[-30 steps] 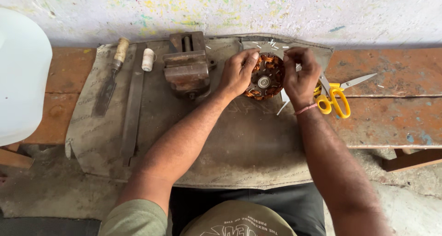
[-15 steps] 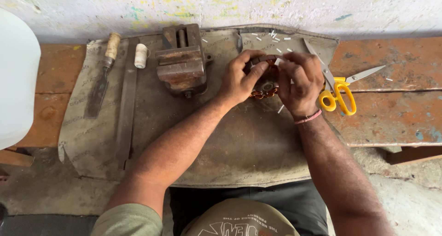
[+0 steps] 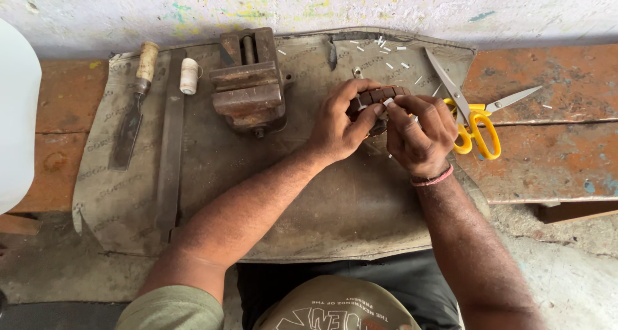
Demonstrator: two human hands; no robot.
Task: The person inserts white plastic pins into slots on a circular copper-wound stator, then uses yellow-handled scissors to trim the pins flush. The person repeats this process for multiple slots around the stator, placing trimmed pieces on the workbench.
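My left hand point(image 3: 337, 123) grips a round motor stator point(image 3: 378, 96) with copper windings, tilted on edge over the grey cloth mat point(image 3: 322, 195). My right hand point(image 3: 420, 134) pinches a small white paper slip point(image 3: 388, 101) against the stator's rim. Most of the stator is hidden behind both hands. A pink band circles my right wrist.
A rusty bench vise point(image 3: 250, 82) stands left of the hands. Yellow-handled scissors point(image 3: 473, 118) lie open to the right. A wooden-handled chisel point(image 3: 134, 105), a long flat file point(image 3: 170, 150) and a thread spool point(image 3: 189, 76) lie at the left. White paper slips point(image 3: 386, 50) scatter near the wall.
The stator has been turned from face-up to on edge, and both hands have closed in around it. My right hand now presses a white slip at its rim.
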